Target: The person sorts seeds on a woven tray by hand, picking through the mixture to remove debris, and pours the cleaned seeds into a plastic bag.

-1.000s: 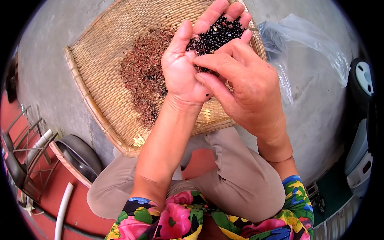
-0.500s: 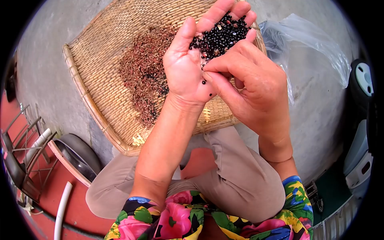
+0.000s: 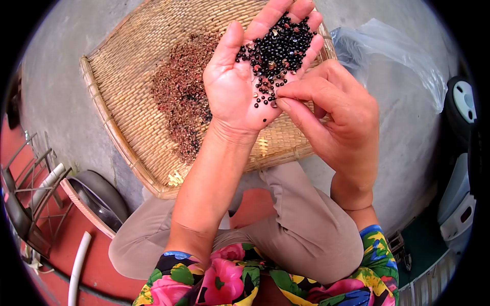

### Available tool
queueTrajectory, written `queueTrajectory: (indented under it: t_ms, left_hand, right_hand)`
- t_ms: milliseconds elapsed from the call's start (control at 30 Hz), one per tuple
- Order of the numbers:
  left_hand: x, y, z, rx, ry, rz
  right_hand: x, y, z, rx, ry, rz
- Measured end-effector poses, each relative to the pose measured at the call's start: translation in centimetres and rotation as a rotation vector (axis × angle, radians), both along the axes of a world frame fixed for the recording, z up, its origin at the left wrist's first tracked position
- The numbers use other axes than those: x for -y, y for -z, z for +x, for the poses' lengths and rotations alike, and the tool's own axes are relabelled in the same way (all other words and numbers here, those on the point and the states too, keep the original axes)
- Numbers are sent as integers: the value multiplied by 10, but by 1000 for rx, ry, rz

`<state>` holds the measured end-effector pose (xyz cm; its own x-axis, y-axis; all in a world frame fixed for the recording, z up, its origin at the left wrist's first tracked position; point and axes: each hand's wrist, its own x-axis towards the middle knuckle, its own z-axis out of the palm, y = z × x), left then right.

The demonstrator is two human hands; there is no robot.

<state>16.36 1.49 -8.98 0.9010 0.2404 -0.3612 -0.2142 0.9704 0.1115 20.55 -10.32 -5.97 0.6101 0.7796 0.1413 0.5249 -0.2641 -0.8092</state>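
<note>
My left hand (image 3: 229,86) lies palm up with its fingers slightly curled, cupping a heap of shiny black seeds (image 3: 283,48). A few brownish husk bits are mixed in, and some seeds trail toward the wrist. Over the heel of that palm, my right hand (image 3: 332,112) pinches thumb and forefinger together, close to the loose seeds. What sits between those fingertips is too small to make out. Beneath both hands is a woven bamboo tray (image 3: 122,76). On it spreads a pile of reddish-brown husks (image 3: 181,92) with some black seeds among them.
The tray's near edge is at my crossed legs (image 3: 306,219). A clear plastic bag (image 3: 393,51) lies on the grey floor to the right. At left are a dark round basin (image 3: 102,194), a white pipe (image 3: 79,265) and a metal frame (image 3: 35,199).
My right hand has shifted right and slightly down, still pinching. More black seeds now show on my left palm, spread lower toward the wrist. My left hand has moved slightly left.
</note>
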Motion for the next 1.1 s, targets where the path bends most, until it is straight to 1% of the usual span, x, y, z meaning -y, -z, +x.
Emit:
queueTrajectory:
  t_ms: [33,67,100,133,200,233,267,300,333,400,433,467,500,533,567,600,667,700,800,867,933,967,1100]
  left_hand:
    - [0,6,-1,0,0,-2]
    - [0,18,-4,127,-8,-29]
    - [-1,17,-2,254,-16,-57]
    - [0,14,-1,253,-14,-59]
    - [2,4,0,26,-1,-14]
    - [1,12,-1,24,-1,-13]
    - [1,27,-3,195,11,10]
    - [-2,23,-1,364,19,36]
    - [-2,17,0,364,18,37]
    - [0,0,0,-1,1,-22]
    - [-3,20,0,350,-2,-42]
    - [-1,36,-5,350,-2,-42]
    - [-1,36,-5,363,-7,-51]
    - [-2,24,-1,373,-12,-60]
    - [2,7,-2,74,-34,-75]
    - [3,11,-2,75,-31,-73]
    - [5,25,-5,288,25,13]
    - [4,25,-6,290,30,9]
    - [3,24,-7,283,34,6]
    - [3,23,-7,282,29,3]
    - [6,23,-6,281,27,-6]
    - [6,22,-6,281,27,-6]
    - [5,21,-6,271,44,10]
  right_hand:
    - [2,-1,1,-1,-21,-10]
    - [4,-2,2,-26,-2,-8]
    - [3,-2,1,-38,9,-9]
    - [1,-3,1,-50,20,-9]
    - [-7,0,-3,-27,5,11]
    - [-9,1,-4,-20,0,19]
    - [-8,1,-5,-23,-3,12]
    - [-7,0,-4,-26,-8,11]
    - [-5,-1,-4,-28,-12,9]
    - [6,-9,-2,-64,3,-97]
    - [10,-9,1,-63,3,-97]
    - [12,-9,4,-44,4,-85]
    - [13,-8,7,-22,6,-74]
    - [10,-6,7,-21,8,-74]
    - [3,-2,5,14,52,-15]
    - [1,-1,4,27,56,-3]
    - [-4,1,2,53,64,20]
    - [-4,0,0,36,10,37]
    - [-3,-1,-1,27,-47,46]
    - [1,0,5,67,49,32]
    - [-3,2,4,103,63,80]
    - [-6,-2,0,56,60,66]
    - [-9,-2,-6,11,-10,29]
